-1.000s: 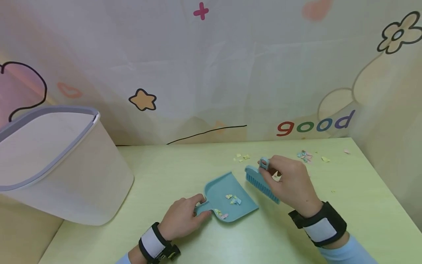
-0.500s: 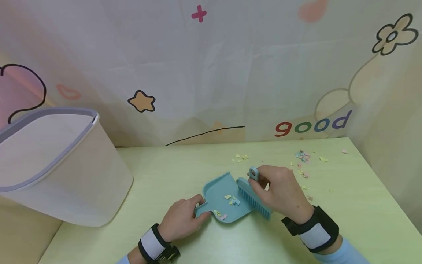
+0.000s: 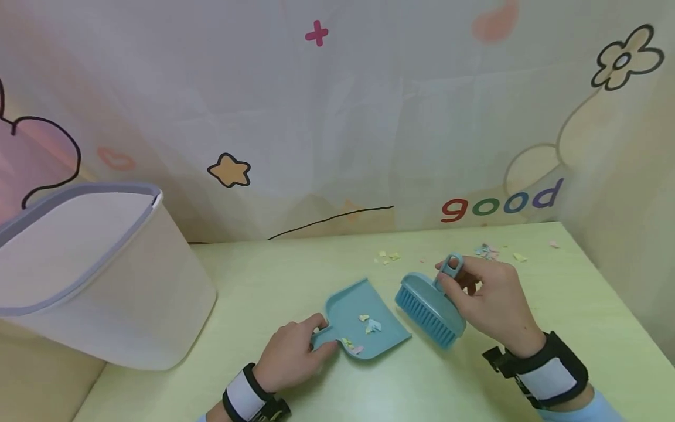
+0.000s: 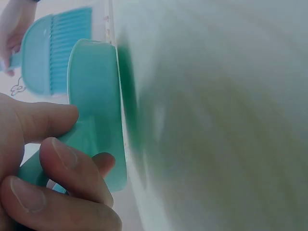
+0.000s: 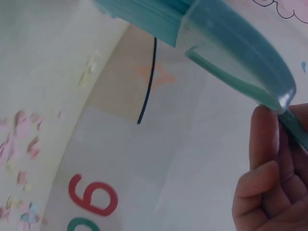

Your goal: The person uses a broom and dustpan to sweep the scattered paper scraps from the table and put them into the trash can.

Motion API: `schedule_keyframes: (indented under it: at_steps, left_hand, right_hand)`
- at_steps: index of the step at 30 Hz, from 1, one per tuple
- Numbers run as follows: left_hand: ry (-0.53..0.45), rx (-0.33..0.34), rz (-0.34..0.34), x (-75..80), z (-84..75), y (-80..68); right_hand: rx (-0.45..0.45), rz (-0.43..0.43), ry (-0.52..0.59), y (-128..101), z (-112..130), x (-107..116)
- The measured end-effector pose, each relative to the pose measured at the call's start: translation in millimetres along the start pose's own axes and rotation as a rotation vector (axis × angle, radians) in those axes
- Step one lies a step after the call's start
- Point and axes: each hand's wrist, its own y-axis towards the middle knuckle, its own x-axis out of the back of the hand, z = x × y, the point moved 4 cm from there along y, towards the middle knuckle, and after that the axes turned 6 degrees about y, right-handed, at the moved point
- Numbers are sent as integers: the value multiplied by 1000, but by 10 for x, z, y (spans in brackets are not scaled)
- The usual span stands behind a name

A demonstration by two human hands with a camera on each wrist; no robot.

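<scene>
A light blue dustpan (image 3: pixel 345 305) lies on the table, its mouth toward the right. My left hand (image 3: pixel 292 354) grips its short handle, and the left wrist view shows fingers curled about that handle (image 4: pixel 79 137). Several paper scraps (image 3: pixel 373 326), yellow, blue and pink, lie in the pan. My right hand (image 3: pixel 490 296) holds a blue brush (image 3: pixel 429 310) by its looped handle, right of the pan and apart from it. The brush is tilted with its bristles facing down and left. In the right wrist view the brush (image 5: pixel 236 43) appears raised above the table.
A white bin (image 3: pixel 142 281) with a grey-purple rim stands at the left. More paper scraps (image 3: pixel 387 257) lie behind the pan, and a small pile of scraps (image 3: pixel 486 252) sits at the back right. A printed curtain (image 3: pixel 337 117) hangs along the table's back edge.
My right hand first brought the brush left over the pan's edge, then drew it back right and tilted it up off the pan. The left hand and dustpan stay in place.
</scene>
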Motion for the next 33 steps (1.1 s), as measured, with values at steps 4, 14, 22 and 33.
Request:
schedule_keyframes:
  at_steps: [4, 14, 22, 33]
  left_hand:
    - [1, 10, -39, 127, 49, -32]
    - [60, 9, -289, 923, 61, -304]
    - [178, -21, -555, 1667, -22, -693]
    - [247, 58, -826, 2545, 6, -1133]
  right_hand:
    - [0, -17, -37, -110, -64, 127]
    - [98, -23, -134, -388, -115, 366]
    - [103, -9, -177, -497, -143, 446]
    - [111, 4, -187, -554, -208, 483]
